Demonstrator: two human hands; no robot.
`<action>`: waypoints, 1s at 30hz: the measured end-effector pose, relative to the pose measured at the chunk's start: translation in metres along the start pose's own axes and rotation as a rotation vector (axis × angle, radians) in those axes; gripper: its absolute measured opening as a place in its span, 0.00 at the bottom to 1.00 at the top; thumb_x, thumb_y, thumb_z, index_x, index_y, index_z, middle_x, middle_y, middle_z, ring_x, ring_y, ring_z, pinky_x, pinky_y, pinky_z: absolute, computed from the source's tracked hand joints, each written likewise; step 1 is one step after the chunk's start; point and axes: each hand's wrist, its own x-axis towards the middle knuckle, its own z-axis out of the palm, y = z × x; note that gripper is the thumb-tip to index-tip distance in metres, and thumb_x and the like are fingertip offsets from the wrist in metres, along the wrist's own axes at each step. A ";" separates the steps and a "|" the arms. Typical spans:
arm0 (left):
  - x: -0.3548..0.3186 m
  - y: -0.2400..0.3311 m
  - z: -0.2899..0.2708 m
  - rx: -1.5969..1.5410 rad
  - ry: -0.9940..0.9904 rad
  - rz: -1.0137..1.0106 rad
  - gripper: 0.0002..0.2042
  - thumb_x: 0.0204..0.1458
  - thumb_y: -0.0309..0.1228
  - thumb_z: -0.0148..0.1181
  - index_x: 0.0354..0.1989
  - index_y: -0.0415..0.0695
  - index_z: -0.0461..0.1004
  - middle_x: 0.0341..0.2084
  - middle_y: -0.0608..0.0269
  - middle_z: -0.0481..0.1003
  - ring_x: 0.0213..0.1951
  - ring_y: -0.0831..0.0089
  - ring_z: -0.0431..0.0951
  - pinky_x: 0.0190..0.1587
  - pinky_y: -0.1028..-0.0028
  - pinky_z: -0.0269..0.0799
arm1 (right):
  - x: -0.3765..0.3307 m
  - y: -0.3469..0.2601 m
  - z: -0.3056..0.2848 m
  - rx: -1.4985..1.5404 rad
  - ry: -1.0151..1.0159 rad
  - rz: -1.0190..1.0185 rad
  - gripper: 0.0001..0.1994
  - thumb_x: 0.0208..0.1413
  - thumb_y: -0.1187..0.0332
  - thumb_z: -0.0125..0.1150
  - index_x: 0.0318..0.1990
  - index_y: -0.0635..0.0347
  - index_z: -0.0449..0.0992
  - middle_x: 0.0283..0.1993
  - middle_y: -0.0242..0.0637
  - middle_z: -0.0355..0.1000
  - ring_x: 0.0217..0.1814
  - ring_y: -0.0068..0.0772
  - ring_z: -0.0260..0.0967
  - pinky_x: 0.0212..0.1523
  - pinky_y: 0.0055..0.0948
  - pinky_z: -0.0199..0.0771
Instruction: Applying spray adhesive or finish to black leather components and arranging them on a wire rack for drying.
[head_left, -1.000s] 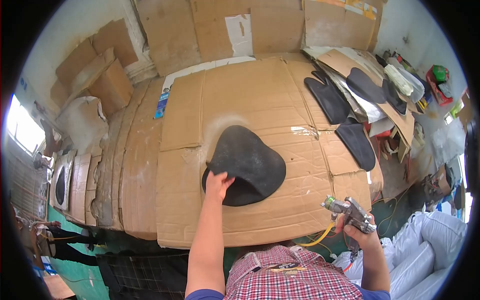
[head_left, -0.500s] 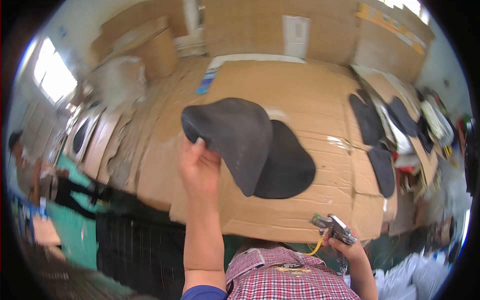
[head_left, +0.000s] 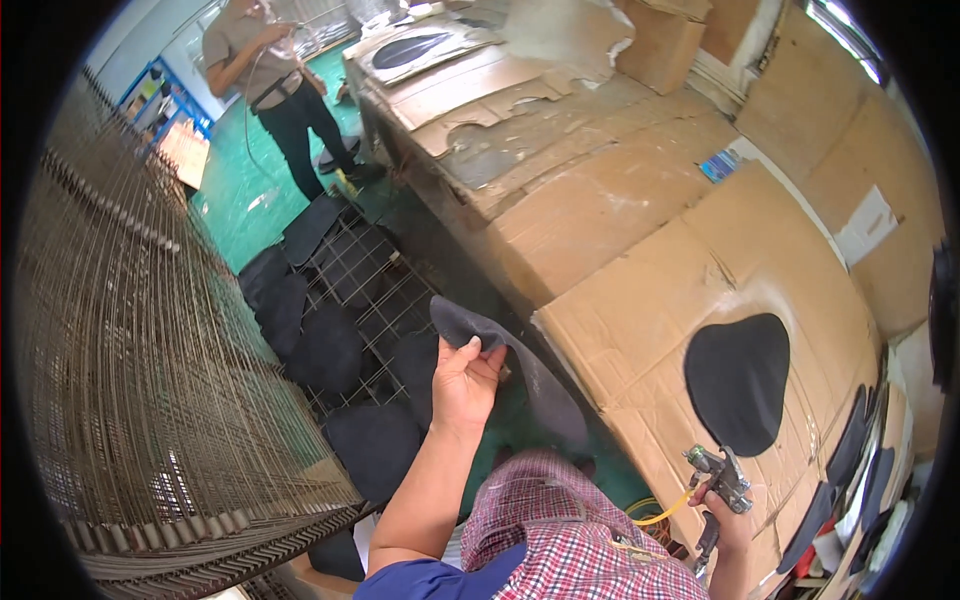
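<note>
My left hand [head_left: 462,388] pinches the edge of a dark grey, flexible rounded pad [head_left: 545,390], which hangs down past the side of the cardboard-covered table. My right hand [head_left: 728,518] is wrapped round the handle of a metal spray gun [head_left: 722,478] with a yellow hose [head_left: 662,515] attached. Beyond the gun, a black rounded pad [head_left: 738,385] lies flat on the cardboard, apart from it.
To the left stands a tall stack of wire racks [head_left: 190,400]. Several black pads [head_left: 375,450] lie on a wire grid [head_left: 372,285] beside it. Another person [head_left: 285,95] stands at the far left. More dark pads [head_left: 848,435] lie at the table's right side.
The view has swung left, bringing the wire racks into sight. My left hand has carried the grey pad from above the black one to beyond the table's edge. The spray gun remains in my right hand.
</note>
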 end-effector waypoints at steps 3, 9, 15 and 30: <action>0.027 0.020 -0.059 -0.017 0.107 0.027 0.20 0.49 0.14 0.47 0.50 0.48 0.64 0.42 0.60 0.72 0.43 0.63 0.75 0.48 0.63 0.75 | -0.007 -0.008 0.031 -0.044 0.002 0.057 0.16 0.46 0.73 0.60 0.44 0.68 0.71 0.31 0.36 0.73 0.33 0.28 0.72 0.36 0.26 0.70; 0.128 0.066 -0.166 0.065 0.221 0.239 0.21 0.49 0.12 0.48 0.51 0.48 0.61 0.38 0.60 0.72 0.38 0.63 0.76 0.43 0.58 0.77 | 0.018 0.007 0.064 -0.072 -0.052 0.084 0.13 0.45 0.74 0.63 0.39 0.67 0.72 0.31 0.35 0.73 0.32 0.28 0.72 0.38 0.28 0.73; 0.167 0.133 -0.203 0.149 0.183 0.403 0.20 0.49 0.13 0.48 0.49 0.47 0.64 0.37 0.60 0.73 0.39 0.64 0.76 0.47 0.59 0.75 | 0.012 0.014 0.078 -0.141 -0.054 0.154 0.17 0.45 0.73 0.65 0.44 0.66 0.69 0.32 0.34 0.72 0.33 0.27 0.72 0.39 0.28 0.75; 0.070 0.043 -0.327 0.409 0.705 -0.158 0.41 0.48 0.18 0.55 0.67 0.59 0.41 0.53 0.53 0.65 0.41 0.60 0.76 0.44 0.60 0.72 | 0.015 0.020 0.081 -0.208 -0.128 0.173 0.20 0.47 0.73 0.64 0.48 0.65 0.68 0.33 0.31 0.71 0.35 0.24 0.71 0.38 0.27 0.74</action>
